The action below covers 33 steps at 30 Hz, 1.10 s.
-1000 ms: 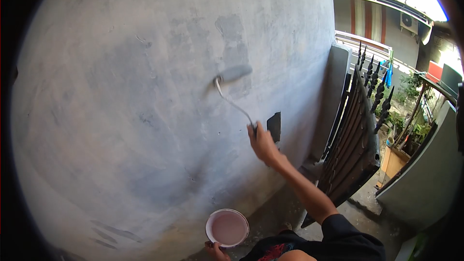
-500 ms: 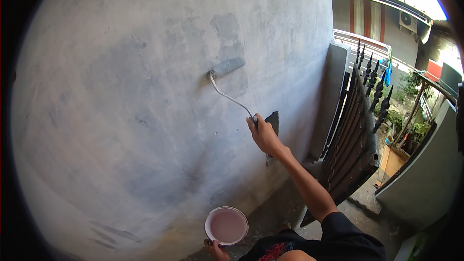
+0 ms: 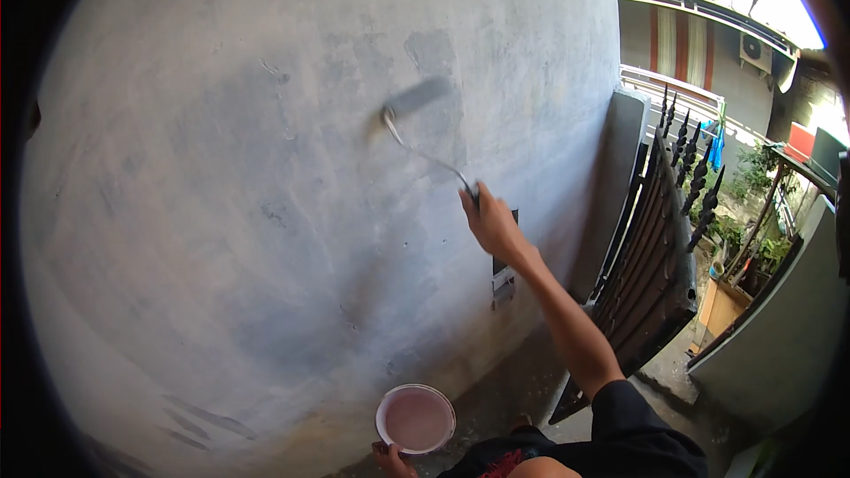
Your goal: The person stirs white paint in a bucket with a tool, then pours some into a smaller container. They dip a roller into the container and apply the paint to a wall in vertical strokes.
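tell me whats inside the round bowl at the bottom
Pale pinkish paint fills the bowl; the left hand grips its near rim. The paint covers the bowl's bottom.

This is the outdoor entrance yard of a home. A tall, rough grey cement-plastered wall (image 3: 221, 212) fills the view to the left of and above the right hand's fingers (image 3: 472, 204), and a bare concrete floor (image 3: 522, 381) lies below them. To the right of the fingers stands a black wrought-iron gate with spear-tipped bars (image 3: 660, 248), with green potted plants (image 3: 753, 239), a blue cloth hung on a railing (image 3: 715, 149) and a neighbouring house front carrying a white wall-mounted air-conditioner unit (image 3: 755, 51) beyond it.
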Each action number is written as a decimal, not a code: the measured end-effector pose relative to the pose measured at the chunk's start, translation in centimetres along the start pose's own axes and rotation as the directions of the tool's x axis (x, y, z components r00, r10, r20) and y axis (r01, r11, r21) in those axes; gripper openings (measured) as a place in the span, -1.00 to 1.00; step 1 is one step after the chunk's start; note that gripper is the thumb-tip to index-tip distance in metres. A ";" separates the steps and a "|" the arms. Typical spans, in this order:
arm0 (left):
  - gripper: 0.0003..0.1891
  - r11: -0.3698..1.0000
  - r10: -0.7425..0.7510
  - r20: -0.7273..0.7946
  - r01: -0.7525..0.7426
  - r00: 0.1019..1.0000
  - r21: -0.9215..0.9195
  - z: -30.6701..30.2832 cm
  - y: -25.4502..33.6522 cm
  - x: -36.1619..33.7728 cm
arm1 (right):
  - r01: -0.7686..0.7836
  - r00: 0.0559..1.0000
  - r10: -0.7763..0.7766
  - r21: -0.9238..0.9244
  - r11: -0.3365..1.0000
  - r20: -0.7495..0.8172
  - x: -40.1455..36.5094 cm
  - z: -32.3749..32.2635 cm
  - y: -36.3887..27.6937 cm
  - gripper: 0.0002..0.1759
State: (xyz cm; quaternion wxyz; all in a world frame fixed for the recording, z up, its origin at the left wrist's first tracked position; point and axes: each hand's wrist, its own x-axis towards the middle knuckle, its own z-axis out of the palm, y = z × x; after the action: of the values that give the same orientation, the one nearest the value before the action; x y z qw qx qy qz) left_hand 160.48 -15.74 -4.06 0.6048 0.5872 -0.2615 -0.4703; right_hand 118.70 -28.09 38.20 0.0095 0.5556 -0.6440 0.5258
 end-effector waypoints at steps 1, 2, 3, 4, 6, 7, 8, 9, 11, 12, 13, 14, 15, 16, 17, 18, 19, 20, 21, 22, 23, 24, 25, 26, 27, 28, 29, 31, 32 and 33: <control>-0.71 0.994 0.028 -0.010 -0.029 1.000 -0.104 1.0 1.3 -1.3 | 0.029 1.000 -0.029 0.004 1.000 -0.011 1.4 -0.5 -1.2 -0.62; -0.71 0.977 0.056 -0.024 -0.059 0.998 -0.205 1.4 2.1 -2.1 | 0.057 0.998 -0.057 0.008 0.998 -0.022 2.7 -1.1 -2.4 -0.62; -0.71 0.978 0.054 -0.026 -0.059 0.998 -0.201 1.3 2.6 -2.4 | 0.060 0.998 -0.059 0.023 0.998 -0.023 3.8 -1.6 -3.8 -0.62; -0.70 0.977 0.004 -0.002 -0.005 1.000 -0.213 1.1 2.9 -2.6 | 0.062 0.998 -0.061 0.037 0.997 -0.023 4.8 -2.0 -5.0 -0.62; -0.69 0.974 -0.045 0.019 0.049 0.999 -0.222 0.4 2.5 -2.5 | 0.079 0.997 -0.076 0.072 0.994 -0.033 6.3 -2.3 -6.9 -0.62; -0.70 0.983 -0.034 0.003 0.034 0.999 -0.178 -0.2 1.6 -2.0 | 0.099 0.994 -0.095 0.103 0.990 -0.048 6.7 -2.3 -7.6 -0.61; -0.70 0.991 -0.024 -0.012 0.022 1.000 -0.132 -0.2 2.0 -2.3 | 0.096 0.995 -0.092 0.105 0.990 -0.047 6.7 -2.0 -8.0 -0.61; -0.70 0.992 -0.024 -0.015 0.021 1.000 -0.128 -0.1 2.4 -2.7 | 0.075 0.996 -0.070 0.117 0.990 -0.048 6.8 -1.7 -8.4 -0.61; -0.70 0.996 -0.015 -0.029 0.013 0.999 -0.083 0.1 3.4 -4.0 | 0.050 0.998 -0.044 0.132 0.990 -0.047 6.3 -0.9 -8.2 -0.60; -0.70 0.997 -0.014 -0.033 0.012 0.999 -0.081 -0.3 2.7 -3.7 | 0.058 0.996 -0.048 0.140 0.988 -0.074 5.6 0.0 -7.4 -0.61; -0.70 0.990 -0.001 -0.062 -0.007 0.998 -0.140 -0.6 1.4 -3.2 | 0.069 0.993 -0.055 0.146 0.987 -0.100 4.9 0.9 -6.7 -0.61; -0.71 0.979 0.008 -0.093 -0.027 0.996 -0.202 -0.8 0.6 -3.1 | 0.073 0.994 -0.059 0.146 0.987 -0.096 4.0 1.4 -6.2 -0.61; -0.71 0.978 0.006 -0.100 -0.026 0.995 -0.205 -0.7 1.4 -3.8 | 0.001 0.998 0.010 0.184 0.983 -0.060 2.8 1.9 -5.6 -0.62; -0.72 0.983 -0.009 -0.084 -0.007 0.996 -0.181 -0.7 2.3 -4.6 | -0.071 0.997 0.078 0.219 0.973 -0.021 1.7 2.5 -5.1 -0.61; -0.72 0.987 -0.023 -0.067 0.012 0.998 -0.158 -0.6 2.9 -5.1 | -0.067 0.997 0.073 0.220 0.973 -0.018 0.6 3.3 -4.6 -0.61; -0.72 0.987 -0.024 -0.069 0.013 0.997 -0.162 -0.6 2.7 -5.1 | -0.080 0.997 0.083 0.254 0.964 -0.002 -0.4 3.9 -4.2 -0.60; -0.73 0.984 -0.018 -0.083 0.003 0.996 -0.176 -0.6 2.5 -5.0 | -0.095 0.995 0.096 0.289 0.953 0.011 -1.1 4.3 -3.7 -0.59; -0.73 0.982 -0.010 -0.096 -0.008 0.995 -0.189 -0.6 2.2 -4.6 | -0.092 0.996 0.094 0.290 0.953 0.009 -1.6 4.1 -3.8 -0.59; -0.73 0.981 -0.005 -0.096 -0.014 0.995 -0.191 -0.9 1.7 -4.0 | -0.111 0.994 0.111 0.303 0.947 0.018 -1.9 3.6 -4.1 -0.58; -0.74 0.991 -0.038 -0.082 0.027 0.996 -0.131 -1.8 1.1 -3.2 | -0.131 0.991 0.129 0.319 0.939 0.026 -2.1 3.3 -4.4 -0.56; -0.74 0.995 -0.072 -0.071 0.067 0.995 -0.069 -2.8 0.6 -2.3 | -0.171 0.984 0.180 0.332 0.928 0.005 -1.8 2.9 -4.5 -0.54; -0.74 0.996 -0.065 -0.072 0.060 0.995 -0.068 -4.3 -0.4 -1.1 | -0.149 0.985 0.167 0.316 0.937 -0.031 -1.3 2.2 -4.7 -0.50; -0.75 0.807 0.449 0.151 -0.472 0.881 0.356 -5.9 -1.5 0.2 | -0.183 0.980 0.199 0.364 0.913 -0.008 -0.5 1.8 -4.3 -0.44; -0.76 0.220 0.674 0.527 -0.821 0.518 0.526 -6.8 -2.1 0.8 | -0.219 0.973 0.232 0.408 0.886 0.018 0.5 1.5 -3.9 -0.38; -0.76 0.220 0.671 0.528 -0.821 0.520 0.527 -6.5 -2.1 0.7 | -0.204 0.976 0.213 0.487 0.849 0.039 1.4 0.8 -3.8 -0.38; -0.76 0.768 0.499 0.176 -0.527 0.849 0.365 -5.8 -2.4 0.7 | -0.190 0.980 0.191 0.561 0.805 0.058 2.3 0.2 -3.8 -0.37; -0.77 0.997 0.068 -0.059 -0.069 0.996 -0.023 -5.3 -2.2 0.6 | -0.164 0.986 0.158 0.553 0.817 0.059 3.1 -0.4 -4.0 -0.32; -0.76 0.994 0.056 -0.068 -0.049 0.996 0.098 -5.3 -2.0 0.9 | -0.173 0.985 0.146 0.569 0.804 0.092 4.3 -0.8 -4.4 -0.32; -0.76 0.976 0.048 -0.079 -0.030 0.996 0.216 -5.5 -1.8 1.3 | -0.181 0.983 0.133 0.587 0.789 0.124 4.6 -0.8 -4.5 -0.33; -0.76 0.975 0.051 -0.071 -0.034 0.996 0.218 -5.8 -2.0 2.2 | -0.168 0.984 0.091 0.622 0.765 0.153 5.0 -0.3 -4.1 -0.35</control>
State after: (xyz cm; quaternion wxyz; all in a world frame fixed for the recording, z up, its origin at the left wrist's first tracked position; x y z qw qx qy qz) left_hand 165.93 -14.75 -7.50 0.5567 0.6613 -0.3002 -0.4032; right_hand 119.56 -30.69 44.07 -0.2507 0.5095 -0.4663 0.6783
